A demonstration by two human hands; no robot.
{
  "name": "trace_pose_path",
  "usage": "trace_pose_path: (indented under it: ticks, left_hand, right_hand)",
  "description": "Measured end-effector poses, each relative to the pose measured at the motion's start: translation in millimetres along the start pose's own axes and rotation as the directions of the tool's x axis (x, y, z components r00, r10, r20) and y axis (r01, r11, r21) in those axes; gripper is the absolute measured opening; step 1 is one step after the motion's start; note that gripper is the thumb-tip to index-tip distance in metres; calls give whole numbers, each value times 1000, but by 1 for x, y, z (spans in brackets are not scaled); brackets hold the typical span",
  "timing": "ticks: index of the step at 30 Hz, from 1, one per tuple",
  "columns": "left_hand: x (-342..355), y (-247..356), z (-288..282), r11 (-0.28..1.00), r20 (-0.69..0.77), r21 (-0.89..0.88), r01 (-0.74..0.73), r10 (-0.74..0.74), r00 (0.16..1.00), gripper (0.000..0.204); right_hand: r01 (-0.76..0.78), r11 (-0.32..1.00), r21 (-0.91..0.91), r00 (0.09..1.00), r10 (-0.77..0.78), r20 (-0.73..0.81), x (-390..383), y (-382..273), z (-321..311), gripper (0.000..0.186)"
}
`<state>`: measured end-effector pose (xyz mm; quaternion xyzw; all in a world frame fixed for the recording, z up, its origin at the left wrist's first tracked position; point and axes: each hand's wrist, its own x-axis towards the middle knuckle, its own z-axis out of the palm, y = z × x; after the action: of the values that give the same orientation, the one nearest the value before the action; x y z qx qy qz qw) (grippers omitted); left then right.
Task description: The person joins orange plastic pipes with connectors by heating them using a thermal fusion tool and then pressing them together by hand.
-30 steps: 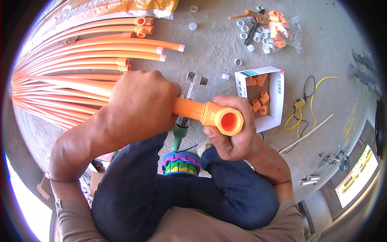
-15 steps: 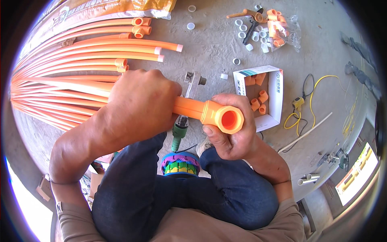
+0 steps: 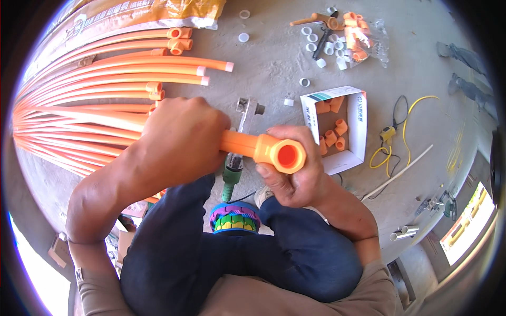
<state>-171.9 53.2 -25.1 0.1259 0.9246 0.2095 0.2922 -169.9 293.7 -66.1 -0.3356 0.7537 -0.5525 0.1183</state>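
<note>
My left hand (image 3: 184, 134) is closed around an orange plastic pipe (image 3: 240, 143), near the end that carries an orange pipe fitting (image 3: 282, 154). The fitting sits on the pipe's end, its round opening facing up toward me. My right hand (image 3: 300, 176) grips that fitting, with the thumb below it and the fingers curled over the far side. Beneath the pipe, between my knees, stands a pipe welding tool with a green handle (image 3: 231, 179) and a metal heating head (image 3: 249, 108). Part of the tool is hidden by the pipe and my hands.
Many orange pipes (image 3: 121, 116) fan out on the left, some with fittings on their ends. A white carton (image 3: 359, 131) of orange elbows stands at right. Beyond lie white caps (image 3: 311, 47) and a bag of fittings (image 3: 358, 39). A yellow cable (image 3: 406, 124) trails farther right.
Both hands, with the pipe and fitting, have shifted slightly left and downward. My grip looks the same, and the whole view has moved a little.
</note>
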Motion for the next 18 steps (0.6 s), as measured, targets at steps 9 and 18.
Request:
trace_pose_path:
  ticks: [9, 18]
  left_hand:
    - [1, 1, -1, 1000, -3, -13, 2, -2, 1000, 7]
    - [15, -11, 1, 996, -30, -24, -82, 82, 996, 10]
  right_hand:
    - [-23, 999, 40, 998, 21, 52, -4, 5, 0, 43]
    - [-91, 986, 138, 995, 96, -33, 10, 12, 4, 38]
